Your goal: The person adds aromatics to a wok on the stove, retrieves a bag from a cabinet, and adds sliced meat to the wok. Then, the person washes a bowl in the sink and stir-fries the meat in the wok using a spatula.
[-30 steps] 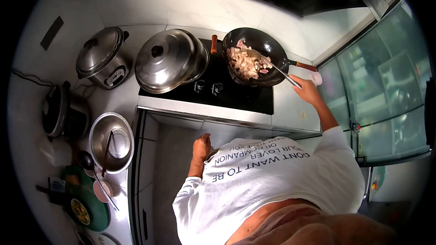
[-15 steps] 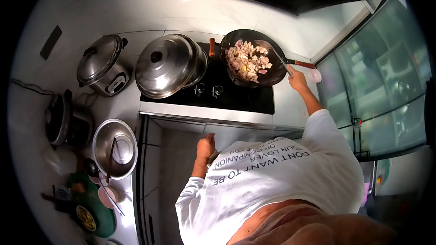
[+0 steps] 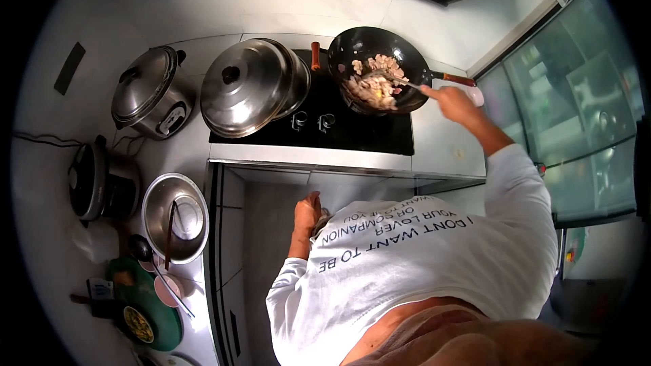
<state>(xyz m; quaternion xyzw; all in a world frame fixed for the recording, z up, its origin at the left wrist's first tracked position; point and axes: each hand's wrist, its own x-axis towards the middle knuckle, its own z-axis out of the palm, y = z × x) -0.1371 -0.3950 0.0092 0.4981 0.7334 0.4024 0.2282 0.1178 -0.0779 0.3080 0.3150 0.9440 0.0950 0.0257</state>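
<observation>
A black wok point(image 3: 352, 44) sits on the right side of the black glass hob point(image 3: 373, 139). Pieces of pale, browning meat point(image 3: 388, 64) lie in it, some blurred by motion. My right hand point(image 3: 456, 103) is closed round the handle of a metal spatula point(image 3: 400, 80), whose blade is among the meat. Near the waist, in front of the counter edge, my left hand point(image 3: 308, 211) is held with its fingers curled; what they hold, if anything, cannot be made out. A large lidded steel pot point(image 3: 254, 88) stands on the hob's left side.
Two cookers, one silver point(image 3: 146, 91) and one dark point(image 3: 102, 179), stand at the left. Below them are a steel bowl point(image 3: 157, 196) with chopsticks, a ladle point(image 3: 140, 249), a pink bowl point(image 3: 167, 291) and a green board point(image 3: 169, 329). A glass panel point(image 3: 576, 108) is at the right.
My right hand has swung the spatula from the wok's right side into the meat, which has shifted and spread. My left hand stays by the waist. The view has shifted slightly.
</observation>
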